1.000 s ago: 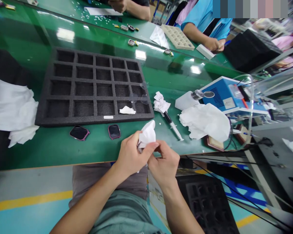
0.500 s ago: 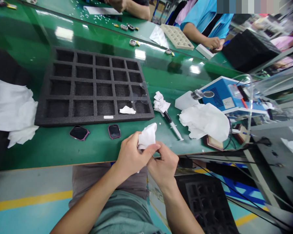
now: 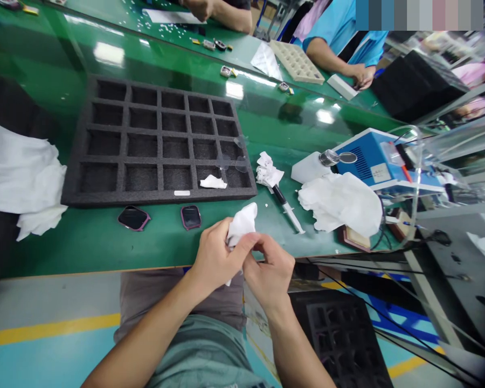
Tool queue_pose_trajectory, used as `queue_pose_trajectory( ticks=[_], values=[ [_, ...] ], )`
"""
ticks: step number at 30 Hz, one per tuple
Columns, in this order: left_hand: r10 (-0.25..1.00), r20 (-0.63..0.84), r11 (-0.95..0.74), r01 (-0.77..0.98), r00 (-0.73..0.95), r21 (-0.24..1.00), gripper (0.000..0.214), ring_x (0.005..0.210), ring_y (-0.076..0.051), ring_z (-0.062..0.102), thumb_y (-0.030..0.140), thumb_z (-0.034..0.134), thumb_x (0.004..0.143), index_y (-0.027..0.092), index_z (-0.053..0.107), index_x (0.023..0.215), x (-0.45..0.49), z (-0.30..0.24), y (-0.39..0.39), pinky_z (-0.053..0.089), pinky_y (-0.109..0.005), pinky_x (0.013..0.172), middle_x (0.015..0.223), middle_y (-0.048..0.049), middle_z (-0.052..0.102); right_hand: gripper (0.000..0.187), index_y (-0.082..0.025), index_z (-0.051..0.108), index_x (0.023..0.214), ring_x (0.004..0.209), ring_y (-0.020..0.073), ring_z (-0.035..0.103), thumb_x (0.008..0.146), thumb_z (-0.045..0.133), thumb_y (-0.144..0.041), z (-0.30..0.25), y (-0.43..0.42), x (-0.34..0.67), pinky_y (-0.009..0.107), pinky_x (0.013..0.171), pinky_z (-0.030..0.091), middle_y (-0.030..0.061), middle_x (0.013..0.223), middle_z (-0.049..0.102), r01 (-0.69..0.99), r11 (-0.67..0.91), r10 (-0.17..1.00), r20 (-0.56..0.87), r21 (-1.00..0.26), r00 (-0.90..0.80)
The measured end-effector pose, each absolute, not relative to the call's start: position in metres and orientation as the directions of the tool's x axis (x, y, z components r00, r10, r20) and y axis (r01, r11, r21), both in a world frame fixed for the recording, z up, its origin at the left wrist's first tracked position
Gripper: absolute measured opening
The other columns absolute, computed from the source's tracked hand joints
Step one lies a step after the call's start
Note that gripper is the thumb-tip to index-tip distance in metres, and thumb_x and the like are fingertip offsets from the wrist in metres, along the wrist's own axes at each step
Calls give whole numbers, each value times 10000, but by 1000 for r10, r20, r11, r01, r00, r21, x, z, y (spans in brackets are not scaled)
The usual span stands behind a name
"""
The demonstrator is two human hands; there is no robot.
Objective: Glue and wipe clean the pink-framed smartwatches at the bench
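Just past the table's front edge, a crumpled white wipe sticks up from my left hand, which is closed around it. My right hand is closed in a pinch against the left thumb, at the lower side of the wipe. Whatever lies between its fingertips is hidden, as is anything inside the wipe. Two square watch faces with purple frames lie left of my hands: a nearer one and a farther one. Beyond them rests a black foam tray with a small crumpled white piece on its front right part.
Right of the tray lies a syringe beside a crumpled wipe. Farther right are a white bottle, a pile of white wipes and a blue device. More white cloths hang at left. Co-workers sit across the table.
The view has shifted slightly, so the table things appear a little farther right. My left thumb has drawn back slightly along the right fingers, and the wipe's tip has changed shape a little.
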State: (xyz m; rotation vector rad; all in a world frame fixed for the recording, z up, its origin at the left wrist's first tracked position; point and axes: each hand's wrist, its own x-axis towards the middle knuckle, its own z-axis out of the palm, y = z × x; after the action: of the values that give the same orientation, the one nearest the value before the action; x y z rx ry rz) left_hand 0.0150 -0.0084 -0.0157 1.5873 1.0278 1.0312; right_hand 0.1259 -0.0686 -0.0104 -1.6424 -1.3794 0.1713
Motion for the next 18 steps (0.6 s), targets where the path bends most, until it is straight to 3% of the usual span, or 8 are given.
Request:
queue_pose_trajectory(
  ticks=[2,4,7,10,13,18],
  values=[
    [955,130,-159,87,266,983,529,536,-120,405,555,454,1016,209,463,615,14,-17,-9,300,-278,506,559,17,478,74,-210,769,910,611,144,640,879,711,-241,-12,-71,127,279,615,544,8,734,749,572,49,857,329,-819,397],
    [964,94,-103,23,250,994,608,511,-112,356,598,387,1031,210,404,564,12,-19,-9,265,-280,484,516,20,412,179,-212,796,1000,635,157,649,876,755,-333,-14,-74,129,286,608,546,21,779,767,375,-17,887,158,-927,433],
    [946,14,18,-97,323,995,631,508,-97,313,674,484,972,200,405,563,9,-17,-7,252,-264,471,521,34,368,300,-209,811,1004,592,156,620,860,777,-470,-14,-73,134,271,537,505,19,727,745,50,-98,907,-69,-994,415],
    [870,-38,176,-237,492,955,545,564,-106,396,690,604,899,174,575,725,5,-13,-5,329,-240,493,635,12,502,349,-205,807,902,532,141,573,857,757,-547,-10,-65,139,258,499,468,19,661,717,-170,-149,919,-200,-974,340],
    [816,-38,247,-287,577,926,510,603,-120,449,670,668,861,160,644,873,2,-11,-5,377,-241,520,706,-8,558,387,-191,800,816,501,141,552,829,771,-576,-4,-61,145,261,483,453,34,636,716,-241,-229,929,-286,-943,236],
    [903,-21,103,-168,430,980,602,536,-93,296,673,587,913,188,454,583,3,-13,-8,236,-252,478,558,36,347,392,-182,819,862,503,163,580,836,775,-570,-1,-71,148,274,473,443,40,649,731,-151,-280,927,-308,-948,214]
  ],
)
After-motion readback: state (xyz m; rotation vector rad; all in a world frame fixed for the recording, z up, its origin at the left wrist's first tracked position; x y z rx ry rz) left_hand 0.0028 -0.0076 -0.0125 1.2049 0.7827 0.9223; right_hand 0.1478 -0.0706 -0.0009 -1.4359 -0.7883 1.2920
